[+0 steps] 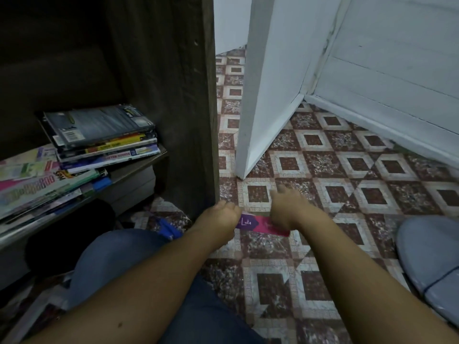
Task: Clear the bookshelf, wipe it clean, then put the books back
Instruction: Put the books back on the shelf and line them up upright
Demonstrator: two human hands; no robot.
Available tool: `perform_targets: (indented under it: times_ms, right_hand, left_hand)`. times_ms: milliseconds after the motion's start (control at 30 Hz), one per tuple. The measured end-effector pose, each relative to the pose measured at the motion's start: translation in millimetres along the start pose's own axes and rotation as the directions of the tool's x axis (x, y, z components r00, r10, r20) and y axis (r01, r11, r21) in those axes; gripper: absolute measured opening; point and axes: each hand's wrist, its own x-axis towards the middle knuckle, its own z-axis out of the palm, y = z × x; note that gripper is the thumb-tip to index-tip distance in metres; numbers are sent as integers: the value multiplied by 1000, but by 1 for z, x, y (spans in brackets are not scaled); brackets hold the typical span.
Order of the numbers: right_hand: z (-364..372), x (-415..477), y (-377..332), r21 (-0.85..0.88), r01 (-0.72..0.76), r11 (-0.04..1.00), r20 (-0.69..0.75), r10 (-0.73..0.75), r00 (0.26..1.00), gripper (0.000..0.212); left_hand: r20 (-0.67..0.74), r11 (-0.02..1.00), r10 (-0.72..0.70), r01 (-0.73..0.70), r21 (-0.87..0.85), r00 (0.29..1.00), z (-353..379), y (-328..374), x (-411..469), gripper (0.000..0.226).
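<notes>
Item: thin book, pink and purple cover, lying flat on the patterned tile floor, just beside the foot of the dark bookshelf. Left hand: fingers curled down at the book's left end, apparently pinching its edge. Right hand: fingers spread and mostly straight, blurred, laid over the right end, no grip evident. Shelf holdings: slanting stacks of books on the board. Step, as judged: handling this one book at floor level; whether it is being lifted or set down cannot be told. Handling note: a flat, thin cover gives little edge, so tip one end up with the left fingertips. Slide the right fingers beneath, then carry it level, clear of the shelf's side panel.
</notes>
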Motion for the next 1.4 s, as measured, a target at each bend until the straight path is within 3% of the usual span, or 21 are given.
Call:
perform_targets:
  times_ms: [133, 200, 267, 367, 533, 633, 767, 867, 967, 1033, 1100, 1233, 1333, 1400]
  right_hand:
    - [12, -20, -19, -126, 198, 972, 84, -188, 978, 42]
    - [17, -28, -25, -200, 211, 957, -44, -223, 974, 44]
    - [16, -32, -26, -271, 194, 943, -205, -253, 946, 32]
    - [8, -36, -31, -267, 209, 941, -302, -288, 909, 21]
    - [-22, -60, -66, -187, 315, 930, -351, -363, 863, 28]
    - [-46, -80, -99, -163, 412, 896, -351, -443, 825, 41]
    - [-72, -89, -149, -249, 497, 831, -464, -553, 692, 40]
    - [-95, -82, -192, -298, 564, 770, -612, -608, 506, 41]
    - [-116, -58, -228, -323, 629, 707, -720, -615, 322, 47]
    - [-127, -37, -253, -319, 643, 696, -753, -599, 274, 52]
    - [-132, -14, -273, -313, 637, 704, -734, -605, 308, 59]
    - [-119, 32, -296, -318, 588, 744, -631, -629, 454, 64]
    - [-100, 59, -308, -288, 521, 803, -528, -587, 614, 67]
    - [-95, 69, -315, -249, 450, 858, -478, -512, 714, 71]
  left_hand:
    - [15, 1000, -14, 13, 13, 1000, 1, 4, 2, 37]
    - [-6, 999, -36, 37, 11, 999, -3, 4, 2, 39]
    - [-30, 999, -39, 39, 20, 999, -10, 0, -2, 39]
    - [-82, 999, -15, 18, 41, 997, -27, -10, -18, 39]
    - [-255, 978, 154, -111, 175, 955, -67, -52, -65, 44]
    - [-306, 948, 208, -115, 296, 929, -93, -84, -99, 42]
    - [-396, 885, 206, 2, 466, 895, -130, -124, -141, 45]
    - [-513, 812, 162, 181, 554, 843, -162, -155, -167, 41]
    - [-606, 768, 93, 330, 549, 790, -183, -180, -178, 41]
    - [-666, 758, 32, 416, 502, 745, -189, -197, -179, 43]
    - [-686, 758, -4, 450, 473, 728, -187, -212, -172, 39]
    - [-638, 780, -51, 429, 455, 768, -162, -237, -148, 39]
    - [-612, 808, -116, 432, 400, 783, -130, -257, -133, 52]
    - [-589, 863, -215, 434, 260, 779, -119, -264, -128, 62]
